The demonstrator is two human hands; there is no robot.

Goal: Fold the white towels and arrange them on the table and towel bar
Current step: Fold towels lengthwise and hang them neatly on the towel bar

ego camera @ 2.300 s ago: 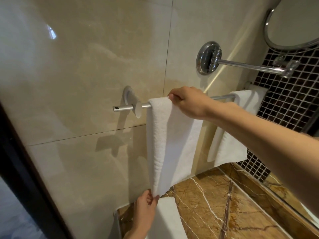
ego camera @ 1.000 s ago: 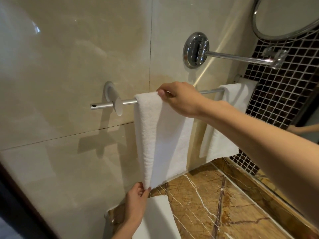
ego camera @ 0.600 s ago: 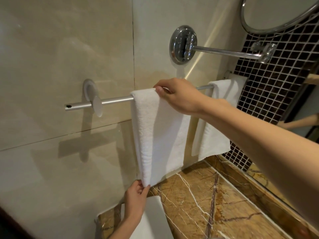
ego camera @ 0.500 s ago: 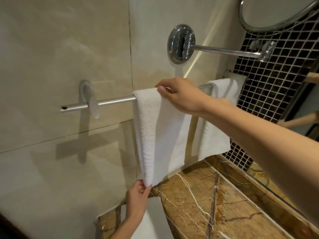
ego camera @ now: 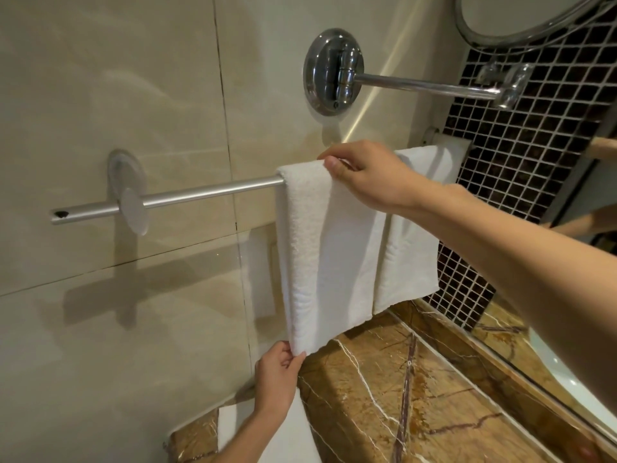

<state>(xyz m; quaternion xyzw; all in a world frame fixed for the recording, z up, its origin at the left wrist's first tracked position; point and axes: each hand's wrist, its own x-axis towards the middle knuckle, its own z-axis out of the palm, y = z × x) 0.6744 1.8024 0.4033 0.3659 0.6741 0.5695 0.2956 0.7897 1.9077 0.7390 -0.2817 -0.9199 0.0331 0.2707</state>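
Fingers [ego camera: 293, 357] of the left hand [ego camera: 277, 375] and right hand [ego camera: 370, 177] pinch a folded white terry towel [ego camera: 320, 255] draped over the brushed-metal towel bar [ego camera: 200, 193] beside a second hung towel [ego camera: 407, 262]; only straightening seems left.

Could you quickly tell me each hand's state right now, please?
Left hand: pinching the bottom corner of the near towel.
Right hand: gripping that towel's top fold over the towel bar.

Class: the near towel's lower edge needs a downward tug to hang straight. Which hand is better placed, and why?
Left. The left hand pinches the near towel by its bottom corner; the right hand grips its top fold at the towel bar, likely best steadying it.
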